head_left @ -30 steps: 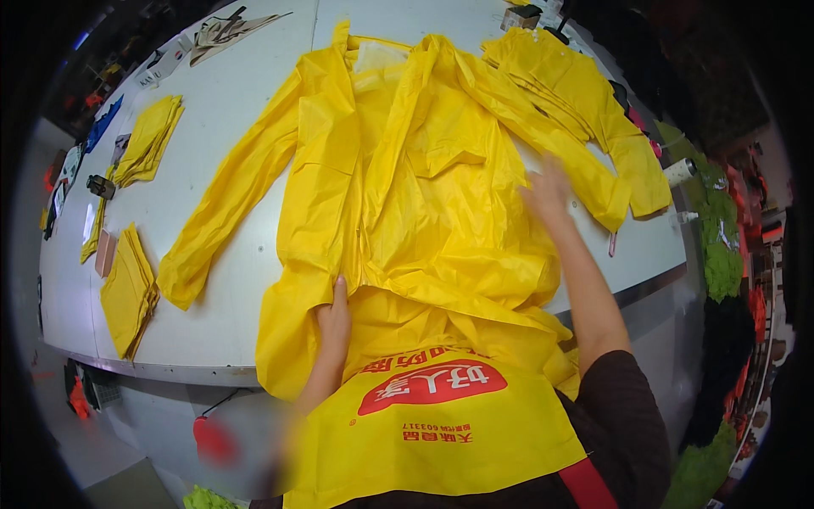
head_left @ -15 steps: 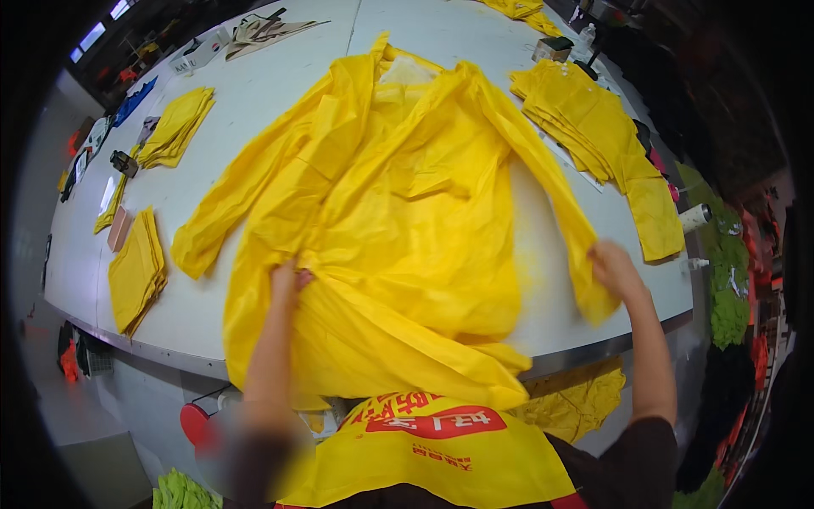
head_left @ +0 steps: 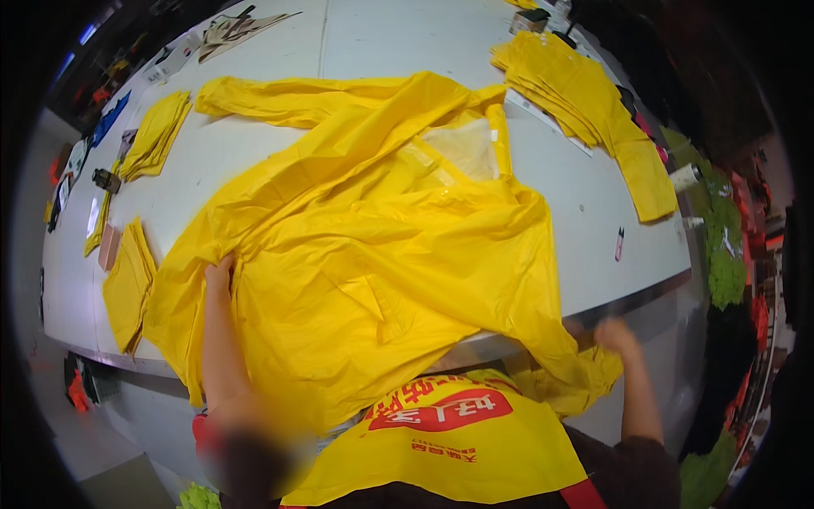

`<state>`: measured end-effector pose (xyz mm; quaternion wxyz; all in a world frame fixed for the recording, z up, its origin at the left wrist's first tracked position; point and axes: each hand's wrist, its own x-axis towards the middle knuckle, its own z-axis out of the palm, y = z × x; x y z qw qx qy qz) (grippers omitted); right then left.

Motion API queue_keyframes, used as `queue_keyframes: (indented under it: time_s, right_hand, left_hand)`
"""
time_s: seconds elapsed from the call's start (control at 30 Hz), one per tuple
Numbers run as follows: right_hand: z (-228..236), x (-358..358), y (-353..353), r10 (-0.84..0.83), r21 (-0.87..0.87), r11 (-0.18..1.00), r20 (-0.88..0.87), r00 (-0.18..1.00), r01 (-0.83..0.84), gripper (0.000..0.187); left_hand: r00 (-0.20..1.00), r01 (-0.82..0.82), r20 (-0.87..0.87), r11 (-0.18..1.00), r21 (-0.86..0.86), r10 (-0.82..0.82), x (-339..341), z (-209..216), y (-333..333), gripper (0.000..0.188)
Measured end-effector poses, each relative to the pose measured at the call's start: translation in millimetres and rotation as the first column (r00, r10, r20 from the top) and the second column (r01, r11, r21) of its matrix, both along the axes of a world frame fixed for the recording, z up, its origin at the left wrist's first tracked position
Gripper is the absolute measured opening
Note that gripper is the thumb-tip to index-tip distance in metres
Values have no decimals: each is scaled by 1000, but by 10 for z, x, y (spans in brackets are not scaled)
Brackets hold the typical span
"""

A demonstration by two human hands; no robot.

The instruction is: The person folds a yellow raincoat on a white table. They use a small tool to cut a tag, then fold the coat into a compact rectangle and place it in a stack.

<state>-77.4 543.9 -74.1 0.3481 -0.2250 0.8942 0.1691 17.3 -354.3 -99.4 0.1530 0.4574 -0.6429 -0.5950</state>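
A large yellow raincoat-like garment [head_left: 339, 254] lies spread and wrinkled over the table, its collar and pale lining turned toward the far right. One sleeve stretches to the far left; the other side droops over the near edge. My left hand [head_left: 221, 270] is closed on a bunched fold of the garment at its left side. Beyond the table's near right edge, my right hand [head_left: 618, 336] is blurred, beside the drooping sleeve [head_left: 551, 339]. Its fingers look curled, but whether they hold the sleeve is unclear.
Folded yellow pieces [head_left: 560, 85] are stacked at the right, with more folded yellow cloth [head_left: 157, 136] at the left. A pink marker-like item [head_left: 620, 243] lies near the right edge. A small dark bottle [head_left: 106, 180] and a pinkish block [head_left: 108, 248] stand at the left.
The garment has turned clockwise: its collar swung right and its left sleeve went up and away. My left hand moved left with the fold. My right hand came down past the table edge.
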Motion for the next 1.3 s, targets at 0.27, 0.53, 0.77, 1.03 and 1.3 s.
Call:
queue_keyframes:
  time_s: [0.27, 0.53, 0.77, 1.03, 1.3]
  right_hand:
    - [603, -2155, -2825, -701, -733, 602, -295, 649, 317, 34]
    - [82, -2818, -3081, -758, -820, 402, -48, 650, 407, 47]
    - [900, -3819, -1725, -600, -866, -171, 470, 647, 470, 67]
    - [-827, -4211, -700, -818, -841, 403, -154, 555, 361, 67]
    - [547, -2886, -3056, -415, -830, 544, -397, 819, -126, 28]
  left_hand:
    - [997, 44, 81, 950, -311, -20, 305, 71, 516, 21]
    - [998, -60, -57, 759, -648, 31, 370, 688, 928, 30]
    - [984, -174, -80, 930, -325, 156, 1084, 428, 397, 30]
    - [998, 44, 62, 931, -362, -23, 643, 177, 867, 28]
    - [730, 235, 660, 972, 1, -177, 863, 465, 701, 43]
